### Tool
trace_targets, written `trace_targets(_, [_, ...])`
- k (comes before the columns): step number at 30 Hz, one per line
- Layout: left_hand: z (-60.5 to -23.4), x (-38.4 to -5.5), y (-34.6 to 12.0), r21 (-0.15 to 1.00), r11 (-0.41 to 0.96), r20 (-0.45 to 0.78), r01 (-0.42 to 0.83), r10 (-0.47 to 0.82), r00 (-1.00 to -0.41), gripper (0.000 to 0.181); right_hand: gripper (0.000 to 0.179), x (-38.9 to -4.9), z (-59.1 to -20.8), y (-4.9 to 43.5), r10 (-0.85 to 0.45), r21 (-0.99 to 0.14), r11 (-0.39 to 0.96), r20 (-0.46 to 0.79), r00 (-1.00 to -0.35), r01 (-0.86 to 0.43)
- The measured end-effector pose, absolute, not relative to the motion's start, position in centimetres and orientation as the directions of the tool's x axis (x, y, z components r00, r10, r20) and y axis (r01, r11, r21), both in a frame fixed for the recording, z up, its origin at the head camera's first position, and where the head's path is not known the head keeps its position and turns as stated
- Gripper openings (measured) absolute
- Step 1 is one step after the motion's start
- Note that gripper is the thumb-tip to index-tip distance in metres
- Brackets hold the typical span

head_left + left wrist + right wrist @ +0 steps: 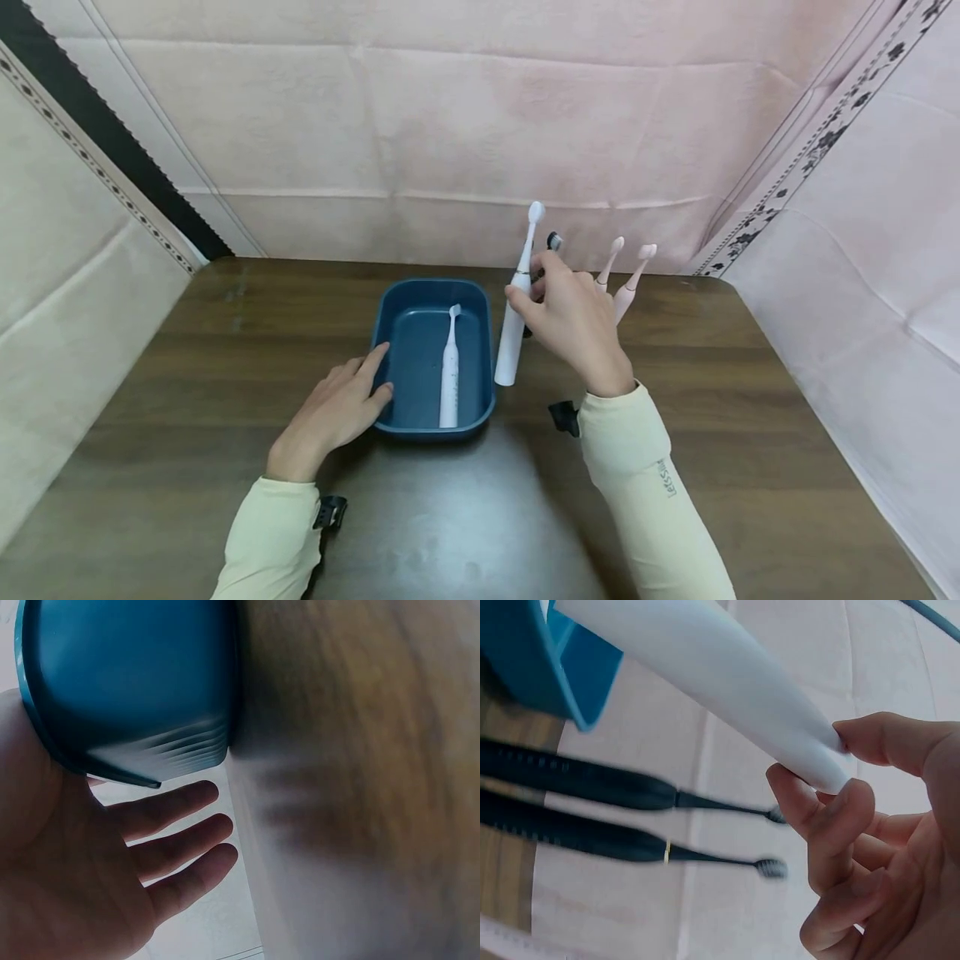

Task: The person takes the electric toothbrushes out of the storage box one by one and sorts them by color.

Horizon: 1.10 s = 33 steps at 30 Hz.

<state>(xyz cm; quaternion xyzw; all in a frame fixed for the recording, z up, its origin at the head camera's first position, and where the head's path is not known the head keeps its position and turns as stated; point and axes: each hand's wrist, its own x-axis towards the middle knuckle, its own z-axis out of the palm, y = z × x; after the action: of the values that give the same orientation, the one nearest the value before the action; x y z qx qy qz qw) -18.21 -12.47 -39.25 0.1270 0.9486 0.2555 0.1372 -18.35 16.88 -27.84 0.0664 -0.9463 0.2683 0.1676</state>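
My right hand (573, 312) pinches a white electric toothbrush (510, 346) between thumb and fingers, brush head up, just right of the blue bin (408, 375). In the right wrist view its white handle (705, 671) slants up to the left. A second white electric toothbrush (449, 383) lies inside the bin along its right side. My left hand (337, 412) rests on the bin's left rim, thumb and index finger at the edge. In the left wrist view its other fingers (184, 855) extend below the bin, loosely spread.
Behind my right hand stand two black electric toothbrushes (577, 776), mostly hidden in the head view. Two pale pink toothbrushes (630, 287) stand upright farther right, partly covered by the hand. A brown wooden table (300, 308) ends at a cloth backdrop (450, 125).
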Motion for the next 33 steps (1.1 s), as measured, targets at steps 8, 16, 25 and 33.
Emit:
trace_targets(8, [-39.3,-18.1,-12.4,0.515,0.842,-0.208,0.160,0.304,-0.930,0.069,0.034,-17.4,-27.5,19.7,0.055,-0.517,0.845,0.337,-0.940,-0.136])
trace_targets(16, [-39.3,-18.1,-12.5,0.518,0.836,-0.190,0.180,0.318,-0.929,0.069,0.031,-16.7,-27.5,21.8,0.112,-0.511,0.855,0.351,-0.930,-0.090])
trace_targets(25, [-39.1,-18.2,-12.5,0.514,0.835,-0.181,0.194,0.327,-0.927,0.068,0.034,-15.8,-28.8,24.0,0.189,-0.526,0.850,0.366,-0.911,-0.035])
trace_targets(33, [-39.2,-18.2,-12.5,0.518,0.836,-0.195,0.183,0.323,-0.926,0.069,0.036,-14.8,-28.9,26.1,0.247,-0.518,0.856,0.401,-0.882,0.005])
